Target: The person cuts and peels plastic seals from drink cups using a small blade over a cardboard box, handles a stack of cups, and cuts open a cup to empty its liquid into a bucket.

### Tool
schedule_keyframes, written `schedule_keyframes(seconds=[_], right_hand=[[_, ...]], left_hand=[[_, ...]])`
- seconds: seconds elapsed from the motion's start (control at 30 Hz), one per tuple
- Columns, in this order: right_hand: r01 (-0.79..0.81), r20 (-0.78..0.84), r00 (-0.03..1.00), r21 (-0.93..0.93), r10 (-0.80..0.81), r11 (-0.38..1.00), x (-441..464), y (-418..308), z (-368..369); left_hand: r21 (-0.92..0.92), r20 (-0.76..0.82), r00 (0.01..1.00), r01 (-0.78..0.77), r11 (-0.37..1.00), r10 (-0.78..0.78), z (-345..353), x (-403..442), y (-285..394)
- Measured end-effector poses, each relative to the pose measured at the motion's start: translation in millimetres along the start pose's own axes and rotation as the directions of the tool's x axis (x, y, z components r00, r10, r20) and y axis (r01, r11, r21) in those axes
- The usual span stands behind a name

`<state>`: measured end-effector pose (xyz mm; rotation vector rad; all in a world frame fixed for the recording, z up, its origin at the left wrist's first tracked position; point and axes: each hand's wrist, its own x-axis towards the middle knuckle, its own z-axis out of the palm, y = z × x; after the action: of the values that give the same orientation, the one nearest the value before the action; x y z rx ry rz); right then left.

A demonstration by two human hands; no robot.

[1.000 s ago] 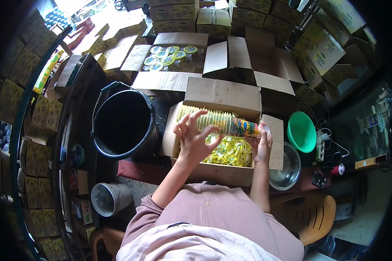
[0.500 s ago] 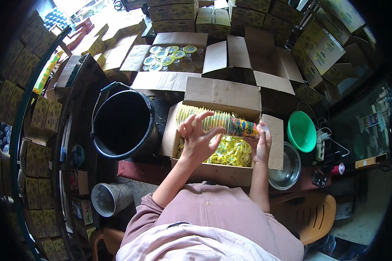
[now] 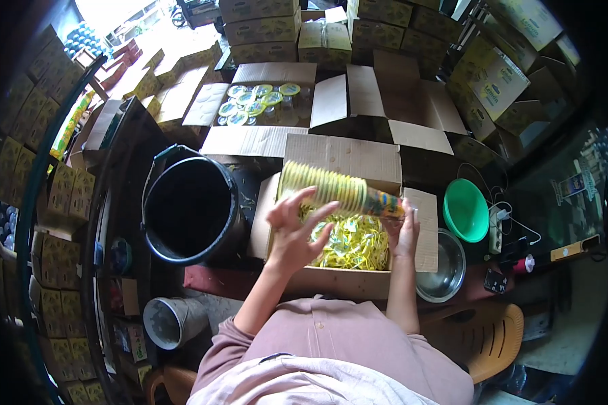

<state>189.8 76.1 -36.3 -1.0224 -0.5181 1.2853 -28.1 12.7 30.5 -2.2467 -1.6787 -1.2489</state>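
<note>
Surface (image 3: 251, 177): dark, red along its front edge, crowded. On it before me, one open carton (image 3: 341, 280), flaps out. Left of that, black bucket (image 3: 189, 209). Right of it, metal basin (image 3: 442, 266), and farther back a green bowl (image 3: 466, 210); beside the bowl, power strip (image 3: 495, 236) with white cable. Beyond, two more open cartons, the left one holding lidded cups (image 3: 253, 104).

Room: boxes (image 3: 263, 50) piled at the back, others shelved at my left; strong light from upper left. Pale pail (image 3: 182, 320) low at left; tan chair (image 3: 486, 341), slotted, at right.

Item in hand: stack (image 3: 327, 189) of nested cups, above my carton, lying aslant with its right end lower. Close-set yellow rims along most of its length; multicoloured print toward the right; slightly blurred. Beneath, tangled yellow strips (image 3: 351, 246) inside the carton.

Hands: my right hand (image 3: 402, 233) grips the stack's right end. My left hand (image 3: 294, 229) is unclenched, fingers spread before the rims; whether they touch, I cannot tell.
</note>
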Motion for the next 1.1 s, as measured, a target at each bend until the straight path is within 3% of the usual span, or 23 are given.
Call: schedule_keyframes(seconds=[0.1, 0.2, 0.27, 0.3, 0.33, 0.4, 0.47, 0.5, 0.63, 0.77, 0.93, 1.0, 1.03, 1.07, 1.1], right_hand=[[0.153, -0.077, 0.985, -0.04, -0.156, 0.987, 34.5, -25.6, 8.8], [0.427, -0.155, 0.872, -0.227, -0.465, 0.876, 80.8, -50.6, 39.2], [0.561, -0.073, 0.781, -0.353, -0.62, 0.749, 125.5, -52.3, 55.6], [0.691, 0.061, 0.629, -0.5, -0.775, 0.522, 161.8, -46.1, 54.7], [0.738, 0.129, 0.562, -0.524, -0.817, 0.426, 172.9, -48.7, 71.8], [0.662, 0.276, 0.543, -0.722, -0.793, 0.202, 196.3, -46.8, 98.6], [0.61, 0.354, 0.649, -0.772, -0.673, 0.182, 231.9, -24.8, 109.9], [0.577, 0.39, 0.71, -0.8, -0.587, 0.166, 238.3, -17.0, 117.2], [0.613, 0.488, 0.7, -0.786, -0.522, 0.087, 280.0, 23.5, 125.5], [0.498, 0.441, 0.797, -0.867, -0.412, 0.034, 312.5, 34.0, 132.5], [0.433, 0.429, 0.875, -0.901, -0.226, -0.033, 313.3, 15.6, 149.6], [0.438, 0.427, 0.815, -0.897, -0.392, -0.065, 295.6, 10.5, 165.1], [0.539, 0.497, 0.697, -0.838, -0.516, -0.079, 289.6, 9.6, 174.9], [0.628, 0.591, 0.464, -0.745, -0.659, -0.226, 283.5, 12.1, 188.0], [0.688, 0.637, 0.418, -0.688, -0.648, -0.233, 278.0, 14.9, 204.2]], left_hand=[[0.047, -0.2, 0.968, 0.164, 0.985, -0.152, -27.3, -6.1, -35.3], [0.1, -0.416, 0.869, 0.338, 0.936, -0.269, -59.5, -19.8, -80.9], [0.207, -0.42, 0.85, 0.432, 0.878, -0.319, -85.0, -33.3, -112.0], [0.205, -0.431, 0.831, 0.47, 0.859, -0.352, -93.3, -44.5, -131.5], [0.203, -0.44, 0.812, 0.507, 0.838, -0.385, -96.2, -55.3, -148.7], [0.171, -0.474, 0.758, 0.578, 0.798, -0.448, -97.6, -65.5, -165.6], [0.153, -0.542, 0.72, 0.593, 0.791, -0.434, -88.2, -70.9, -174.5], [0.109, -0.523, 0.689, 0.638, 0.762, -0.502, -87.7, -68.6, -173.1], [-0.021, -0.478, 0.619, 0.701, 0.713, -0.623, -84.6, -73.9, -183.1], [-0.095, -0.375, 0.625, 0.709, 0.699, -0.685, -83.7, -69.8, -185.3], [-0.03, -0.281, 0.658, 0.722, 0.691, -0.699, -84.6, -62.1, -182.2], [-0.018, -0.247, 0.654, 0.735, 0.678, -0.715, -84.5, -64.3, -183.8], [0.027, -0.253, 0.675, 0.722, 0.692, -0.694, -84.1, -62.2, -184.2], [0.077, -0.23, 0.689, 0.717, 0.693, -0.687, -84.1, -64.5, -185.6], [0.046, -0.243, 0.65, 0.749, 0.661, -0.72, -83.6, -57.0, -180.7]])
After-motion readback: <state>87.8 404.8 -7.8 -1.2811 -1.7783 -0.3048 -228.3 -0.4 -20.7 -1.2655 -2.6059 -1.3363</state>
